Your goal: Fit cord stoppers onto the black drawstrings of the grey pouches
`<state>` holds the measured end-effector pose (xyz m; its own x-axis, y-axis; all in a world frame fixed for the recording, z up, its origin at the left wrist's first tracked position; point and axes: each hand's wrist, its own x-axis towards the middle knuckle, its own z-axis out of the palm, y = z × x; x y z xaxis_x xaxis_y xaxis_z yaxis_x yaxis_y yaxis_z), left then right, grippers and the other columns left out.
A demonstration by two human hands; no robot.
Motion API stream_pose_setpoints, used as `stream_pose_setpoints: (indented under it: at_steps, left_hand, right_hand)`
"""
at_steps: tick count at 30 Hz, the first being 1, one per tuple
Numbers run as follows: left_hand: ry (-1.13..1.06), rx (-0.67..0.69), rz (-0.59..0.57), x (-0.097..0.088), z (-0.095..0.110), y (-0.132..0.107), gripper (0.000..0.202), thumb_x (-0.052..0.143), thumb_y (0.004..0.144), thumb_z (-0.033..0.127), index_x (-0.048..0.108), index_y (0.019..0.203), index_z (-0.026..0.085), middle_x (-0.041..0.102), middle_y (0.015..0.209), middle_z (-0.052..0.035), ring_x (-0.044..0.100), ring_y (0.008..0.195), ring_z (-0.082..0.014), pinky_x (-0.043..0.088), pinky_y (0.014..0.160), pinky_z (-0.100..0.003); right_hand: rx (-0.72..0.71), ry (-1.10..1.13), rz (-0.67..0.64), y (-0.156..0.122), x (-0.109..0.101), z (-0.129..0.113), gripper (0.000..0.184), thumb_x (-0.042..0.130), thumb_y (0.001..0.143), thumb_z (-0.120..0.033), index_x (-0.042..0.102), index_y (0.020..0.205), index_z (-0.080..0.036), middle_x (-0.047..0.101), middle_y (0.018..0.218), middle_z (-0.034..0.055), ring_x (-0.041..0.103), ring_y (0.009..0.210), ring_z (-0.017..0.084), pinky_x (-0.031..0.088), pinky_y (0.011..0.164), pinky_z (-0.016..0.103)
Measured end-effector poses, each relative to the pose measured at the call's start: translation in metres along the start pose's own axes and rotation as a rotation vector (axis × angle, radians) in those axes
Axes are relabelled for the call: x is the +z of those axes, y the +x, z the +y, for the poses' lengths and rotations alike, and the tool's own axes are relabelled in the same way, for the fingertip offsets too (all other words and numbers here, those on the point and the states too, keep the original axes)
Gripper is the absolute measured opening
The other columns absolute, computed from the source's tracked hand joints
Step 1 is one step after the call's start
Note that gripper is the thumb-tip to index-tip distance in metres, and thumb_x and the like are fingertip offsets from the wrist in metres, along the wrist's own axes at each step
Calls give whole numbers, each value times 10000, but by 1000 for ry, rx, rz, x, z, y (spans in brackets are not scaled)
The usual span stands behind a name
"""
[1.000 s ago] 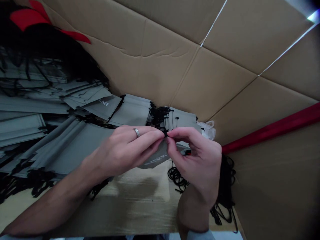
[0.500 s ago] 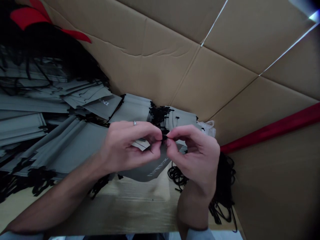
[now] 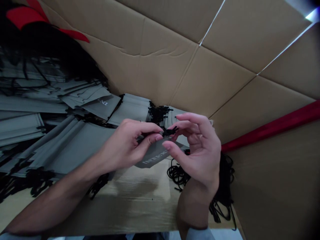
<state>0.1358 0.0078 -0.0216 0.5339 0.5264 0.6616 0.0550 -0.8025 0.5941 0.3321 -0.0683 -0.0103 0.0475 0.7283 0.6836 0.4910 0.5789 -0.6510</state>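
Head view: white letters beginning "INT" mark the flat grey pouch [image 3: 153,154], held above the table [image 3: 140,195]. Left hand [image 3: 126,143] pinches it in a tight grip beside its black cord [image 3: 170,131]; right hand's [image 3: 202,151] grip is loosely parted, its contact unclear. Smooth grey pouches [image 3: 67,146] lie leftward.

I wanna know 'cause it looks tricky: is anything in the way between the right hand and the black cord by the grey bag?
Nothing that I can see. The cord pokes out from the fingertips of the left hand, which pinches the bag, toward the open right hand. Whether a right finger touches it is unclear.
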Motion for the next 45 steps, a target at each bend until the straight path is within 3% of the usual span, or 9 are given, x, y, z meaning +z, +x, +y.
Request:
stream_pose_setpoints:
  at_steps: [5,9,17,23,29,33,37,45]
  left_hand:
    - [98,102,21,1,0,-4,186,618,992,90,778,1017,182,805,814,12,682,634,-88,489,592,-201]
    - [72,155,24,0,2,-4,310,563,926,-3,775,1052,185,825,873,3,732,690,-93,495,570,-184]
    - [-359,49,-155,-12,4,2,182,690,977,100,821,965,226,787,764,14,685,609,-108,518,536,-183]
    - [-242,-82,-186,-17,6,3,187,677,1024,260,791,891,195,740,723,6,608,551,-105,434,456,-178]
    - [-149,-108,-108,-13,9,3,145,684,997,239,785,910,182,695,693,14,611,586,-106,473,500,-178]
    - [-184,-88,49,-3,7,2,123,792,938,239,778,1052,195,753,835,-2,646,660,-108,532,552,-187]
    - [-285,-44,186,5,3,1,178,853,917,251,776,1070,203,776,891,-16,675,684,-108,571,577,-200]
    - [-273,-71,217,6,5,-2,130,838,909,215,787,1028,208,801,922,-44,676,667,-113,563,552,-221]
  right_hand:
    - [-4,-52,-82,1,0,1,158,774,885,-140,763,1009,-238,771,960,2,723,844,161,626,756,296]
    - [19,-20,-86,3,-2,0,146,733,830,-111,728,916,-230,730,877,-13,690,799,156,586,689,275]
    - [5,263,-149,2,-9,10,166,789,788,-151,685,889,-232,698,798,-15,658,693,148,567,606,270]
    - [-19,135,-79,3,-11,6,141,829,874,-205,749,986,-234,765,918,24,745,837,183,641,696,294]
    - [-1,104,-10,4,-6,-1,161,823,919,-172,767,1054,-239,807,1013,33,795,915,189,694,761,298]
    - [7,167,41,4,2,-2,274,823,895,-96,735,1108,-245,805,1011,10,819,929,181,712,803,292]
    - [29,162,49,5,5,-2,223,850,880,-103,747,1028,-235,813,980,11,817,902,185,715,794,303]
    - [43,171,59,8,7,-3,125,837,891,-140,777,952,-232,801,923,8,775,845,164,675,729,270]
